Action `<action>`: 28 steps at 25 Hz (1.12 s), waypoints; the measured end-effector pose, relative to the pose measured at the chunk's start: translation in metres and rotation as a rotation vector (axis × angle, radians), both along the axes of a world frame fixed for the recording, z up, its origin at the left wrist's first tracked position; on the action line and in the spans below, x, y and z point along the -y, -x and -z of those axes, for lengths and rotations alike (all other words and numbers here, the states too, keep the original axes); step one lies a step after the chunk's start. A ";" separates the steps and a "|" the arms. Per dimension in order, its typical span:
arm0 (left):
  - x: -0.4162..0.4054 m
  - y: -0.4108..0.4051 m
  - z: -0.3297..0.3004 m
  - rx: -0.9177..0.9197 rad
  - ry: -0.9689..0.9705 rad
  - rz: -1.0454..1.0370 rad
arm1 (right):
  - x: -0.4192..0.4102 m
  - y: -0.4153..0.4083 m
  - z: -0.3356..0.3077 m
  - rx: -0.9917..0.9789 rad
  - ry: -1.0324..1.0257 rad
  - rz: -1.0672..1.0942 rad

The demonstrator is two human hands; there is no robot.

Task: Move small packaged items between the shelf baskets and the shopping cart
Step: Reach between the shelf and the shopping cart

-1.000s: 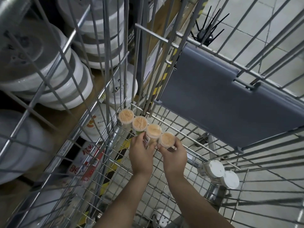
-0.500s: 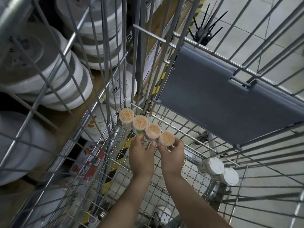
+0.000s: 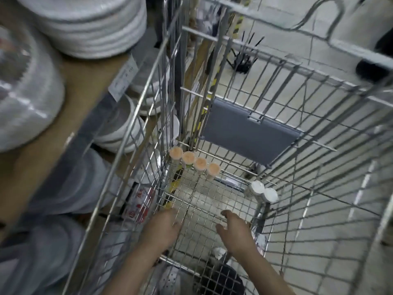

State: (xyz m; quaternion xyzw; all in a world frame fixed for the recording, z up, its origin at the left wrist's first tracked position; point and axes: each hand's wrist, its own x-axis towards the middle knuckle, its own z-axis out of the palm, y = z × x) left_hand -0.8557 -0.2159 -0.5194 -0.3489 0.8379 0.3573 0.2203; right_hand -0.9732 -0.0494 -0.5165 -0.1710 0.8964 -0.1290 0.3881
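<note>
While the head camera looks down into the shopping cart (image 3: 314,133), four small tubs (image 3: 194,161) stand upright in a tight diagonal row on the wire floor, at the far left corner, each touching the next. Their tops show a pale orange fill under what looks like clear lids. Two white-capped jars (image 3: 263,191) sit together by the right wall of the cart, well apart from the row.

Both hands are empty. The left hand (image 3: 164,226) hovers low over the mesh, fingers loosely bent, holding nothing. The right hand (image 3: 235,228) is spread, thumb out, fingers relaxed, also gripping nothing. Each sits near the tubs' row but clear of it.

These tubs look light and rigid, likely thin plastic, smooth-sided and a bit slippery. Being tall and narrow on open mesh, they would tip easily, and one nudge could topple its neighbours. Best to pinch each around the side wall just under the lid, not by the lid itself.

Stacked white plates (image 3: 89,24) fill the shelf (image 3: 70,99) on the left, outside the cart.
</note>
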 end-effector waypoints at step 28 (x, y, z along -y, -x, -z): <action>-0.332 -0.557 -0.318 -0.397 0.277 -1.074 | -0.176 -0.411 -0.314 -0.085 0.530 -0.999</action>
